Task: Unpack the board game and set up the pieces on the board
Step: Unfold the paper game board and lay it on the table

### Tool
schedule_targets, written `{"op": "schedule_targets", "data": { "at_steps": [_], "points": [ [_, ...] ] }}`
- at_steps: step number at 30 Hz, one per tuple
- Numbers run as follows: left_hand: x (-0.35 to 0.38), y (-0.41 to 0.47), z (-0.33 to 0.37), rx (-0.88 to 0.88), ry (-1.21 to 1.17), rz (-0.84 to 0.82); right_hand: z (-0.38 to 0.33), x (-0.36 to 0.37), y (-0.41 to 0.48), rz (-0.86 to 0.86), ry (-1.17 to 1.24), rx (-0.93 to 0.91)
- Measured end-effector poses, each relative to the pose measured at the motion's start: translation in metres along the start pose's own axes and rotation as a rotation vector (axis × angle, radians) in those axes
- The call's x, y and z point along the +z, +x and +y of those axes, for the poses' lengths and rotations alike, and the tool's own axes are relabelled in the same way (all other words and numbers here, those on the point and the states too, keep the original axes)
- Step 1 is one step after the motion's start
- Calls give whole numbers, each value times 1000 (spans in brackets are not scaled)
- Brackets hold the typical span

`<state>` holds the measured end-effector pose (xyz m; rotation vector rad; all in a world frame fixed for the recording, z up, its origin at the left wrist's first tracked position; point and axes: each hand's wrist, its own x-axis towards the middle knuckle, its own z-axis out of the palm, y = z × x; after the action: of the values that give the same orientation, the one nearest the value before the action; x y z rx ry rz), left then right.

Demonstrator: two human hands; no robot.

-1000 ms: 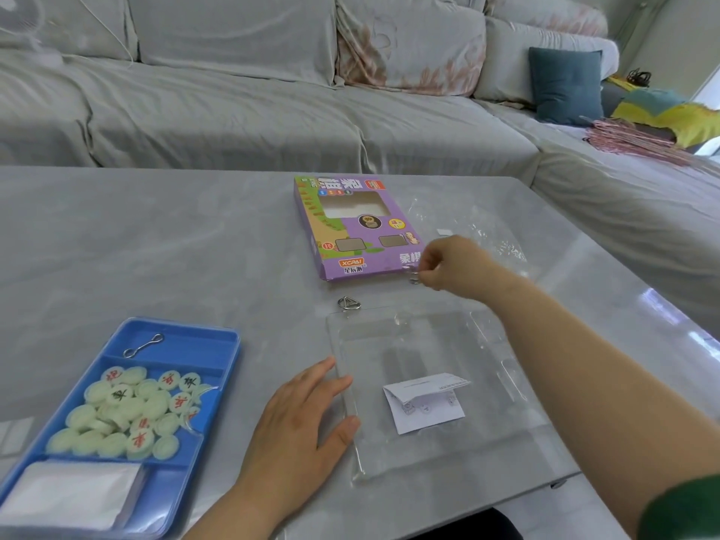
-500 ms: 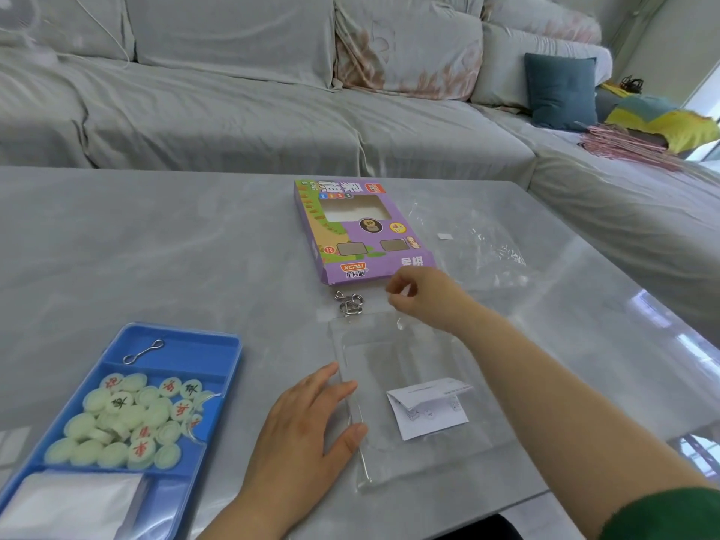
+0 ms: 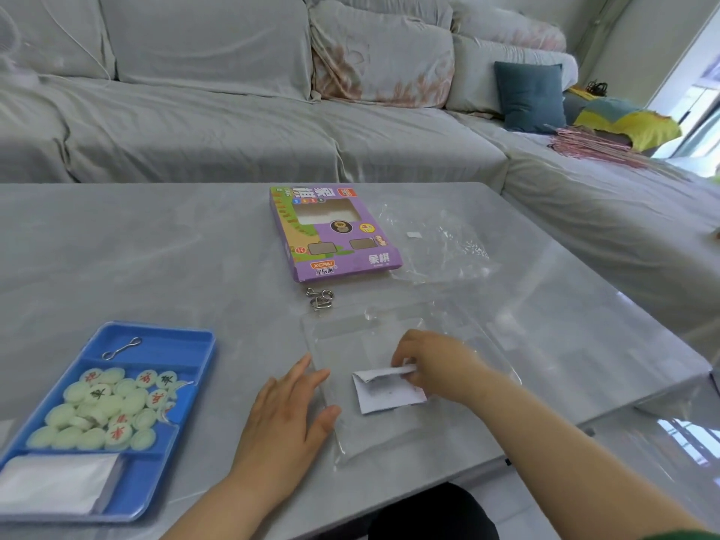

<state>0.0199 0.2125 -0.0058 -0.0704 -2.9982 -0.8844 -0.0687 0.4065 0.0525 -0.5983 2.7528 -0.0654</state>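
The right hand [image 3: 436, 364] is pinching the upper flap of a folded white paper slip [image 3: 383, 397], its grip closed on it by thumb and fingertips. The left hand [image 3: 290, 415] is lying flat, grip open, fingers straight, pressing the near-left edge of a clear plastic sleeve [image 3: 389, 333] on the grey marbled bench [image 3: 156, 247].

Whether the slip is lying inside the sleeve or on top of it is not showing. Lifting it slowly while the left palm is pinning the film should be stopping the sleeve from rising with it.

The pale green round game pieces [image 3: 105, 411] are sitting in the middle compartment of a blue plastic tray [image 3: 171, 344], well apart at the left. Their red and dark characters are too small to read.

The purple cardboard game box [image 3: 335, 235] is lying beyond the sleeve, showing "XCPAI" on an orange label and white "象棋".
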Motion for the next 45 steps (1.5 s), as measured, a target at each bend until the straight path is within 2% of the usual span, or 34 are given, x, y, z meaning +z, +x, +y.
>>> {"op": "schedule_targets", "data": {
  "at_steps": [5, 9, 12, 14, 17, 20, 22, 26, 28, 30, 34, 37, 40, 43, 45],
  "points": [
    [8, -3, 16, 12, -24, 50, 16, -1, -5, 125, 23, 89],
    [18, -2, 31, 22, -29, 24, 28, -19, -14, 282, 250, 210],
    [16, 0, 28, -4, -172, 120, 15, -31, -11, 404, 332, 209],
    [8, -1, 22, -47, -339, 232, -10, -35, -6, 456, 322, 131],
    [-12, -1, 11, -92, -472, 412, -49, -25, 16, 439, 202, -60],
    [-29, -2, -1, -86, -457, 513, -83, -3, 34, 421, -19, -156],
    [-33, -3, -10, -90, -385, 490, -99, 0, 36, 311, -19, -161],
    [-24, -2, -28, -99, -246, 338, -97, 18, 45, 272, -75, -256],
    [-21, -2, -32, -85, -179, 303, -93, 14, 39, 251, -28, -211],
    [-20, -4, -36, -30, -71, 257, -85, 11, 25, 332, 60, -118],
    [-23, -2, -36, 30, 19, 200, -51, 20, -13, 371, 143, 259],
    [-23, -3, -29, -7, 27, 87, -34, 32, -37, 300, 198, 535],
    [-21, -5, -24, -24, 52, 55, -19, 34, -54, 266, 297, 732],
    [-15, -7, -23, -40, 84, 32, -1, 35, -69, 357, 459, 858],
    [-12, -7, -21, -33, 121, 18, 8, 36, -76, 465, 598, 877]
  ]
}}
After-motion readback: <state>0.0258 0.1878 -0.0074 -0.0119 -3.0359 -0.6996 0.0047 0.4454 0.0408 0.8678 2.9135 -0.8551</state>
